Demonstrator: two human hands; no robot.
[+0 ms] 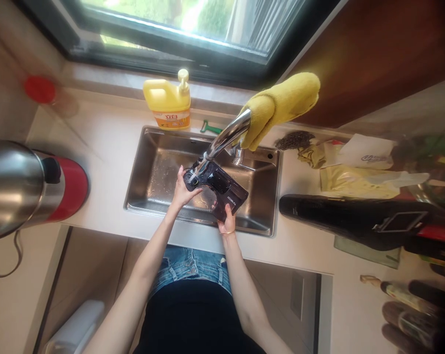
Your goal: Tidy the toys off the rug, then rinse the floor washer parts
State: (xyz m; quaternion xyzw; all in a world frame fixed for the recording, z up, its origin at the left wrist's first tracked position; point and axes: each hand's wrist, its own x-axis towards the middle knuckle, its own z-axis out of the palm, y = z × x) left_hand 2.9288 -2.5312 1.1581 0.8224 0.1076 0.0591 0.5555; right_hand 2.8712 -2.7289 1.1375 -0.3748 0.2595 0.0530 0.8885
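Observation:
A dark, see-through water tank (222,184) with pale upside-down lettering is held tilted over the steel sink (159,147). My left hand (182,189) grips its left end, thumb and fingers spread round it. On the lower right, my right hand (228,223) holds the tank's near side, with the thumb on top and the other fingers mostly hidden. Just above the tank's left end comes the spout of a chrome faucet (228,135), and a stream of water seems to run there. Over the faucet's upper part hangs a yellow cloth (277,105).
Behind the sink stand a yellow detergent bottle (169,105) and a green peeler (210,128). A red and steel kettle (66,189) is at left. On the right counter lie a dark scrubber (294,140), a yellow packet (355,179) and a long black appliance (336,214).

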